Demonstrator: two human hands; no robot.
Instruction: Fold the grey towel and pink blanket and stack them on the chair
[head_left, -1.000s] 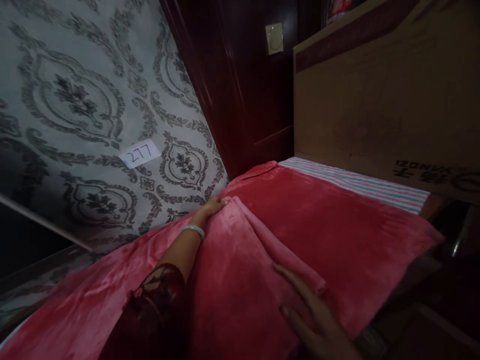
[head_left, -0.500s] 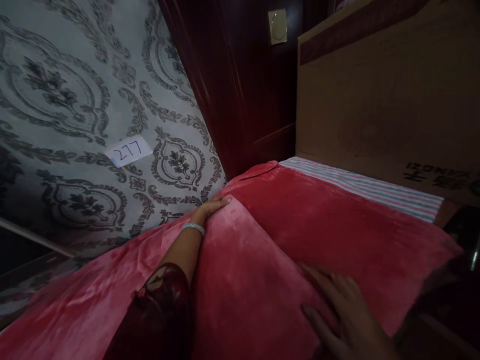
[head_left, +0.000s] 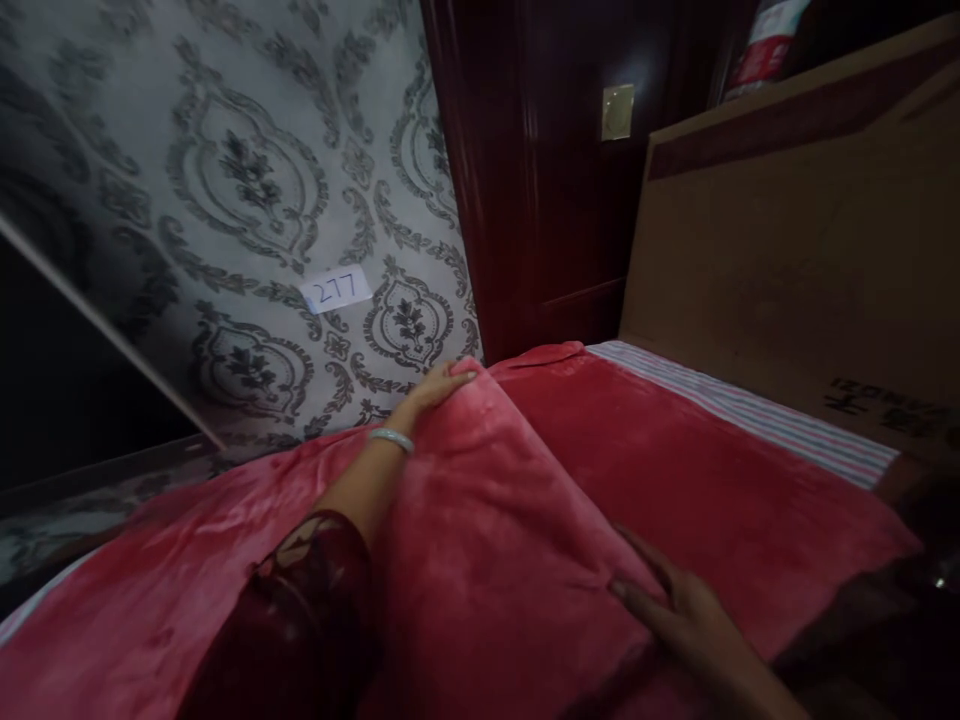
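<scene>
A plush red blanket (head_left: 480, 520) covers the bed, with one layer folded back over another. My left hand (head_left: 439, 388), with a pale bangle (head_left: 391, 438) on its wrist, pinches the far corner of the upper layer and holds it slightly raised near the wall. Lower right, my right hand (head_left: 667, 590) grips the folded edge of the same blanket, thumb on top and fingers on the far side. Creases run through the cloth between both hands.
Striped cloth (head_left: 742, 415) shows past the blanket, beside a large cardboard box (head_left: 787, 250). A bottle (head_left: 769, 45) stands behind the box top. Patterned wallpaper (head_left: 247, 180) carries a paper label (head_left: 336, 288) reading 277. Dark red wood panelling (head_left: 540, 200) has a switch plate (head_left: 617, 112).
My left hand has lifted the blanket's corner a little. My right hand has closed on the folded edge, and the cloth between them is more creased. The view has shifted left and up.
</scene>
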